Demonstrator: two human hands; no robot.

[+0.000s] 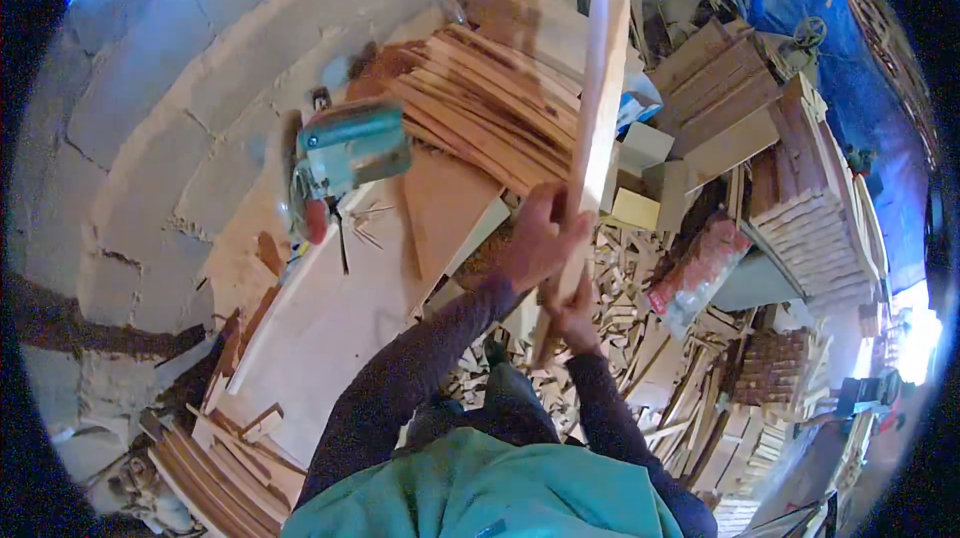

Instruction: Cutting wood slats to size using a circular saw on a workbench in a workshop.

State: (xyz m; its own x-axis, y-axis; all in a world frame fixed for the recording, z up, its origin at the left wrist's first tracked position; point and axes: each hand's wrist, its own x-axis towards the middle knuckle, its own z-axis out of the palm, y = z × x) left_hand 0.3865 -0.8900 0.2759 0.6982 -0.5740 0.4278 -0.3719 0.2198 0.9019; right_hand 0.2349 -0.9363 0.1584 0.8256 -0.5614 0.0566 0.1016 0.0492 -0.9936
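A long pale wooden board [600, 88] stands tilted in front of me, its far end reaching toward the top of the view. My left hand [540, 243] grips it partway along, fingers wrapped over its edge. Lower down, my right hand [573, 320] is closed round the same board near its close end. To the left of my hands lies a pale work board [335, 303] with a few thin slivers on it. At its far end sits a teal power tool [352, 148], blurred, that looks like a saw.
Long wooden strips [490, 88] are heaped beyond the work board. Offcuts [625, 283] cover the floor by my feet. A red-and-clear plastic bag [700, 273], cardboard boxes [725, 88] and stacked wood pieces [820, 238] stand on the right. A block wall [150, 158] runs along the left.
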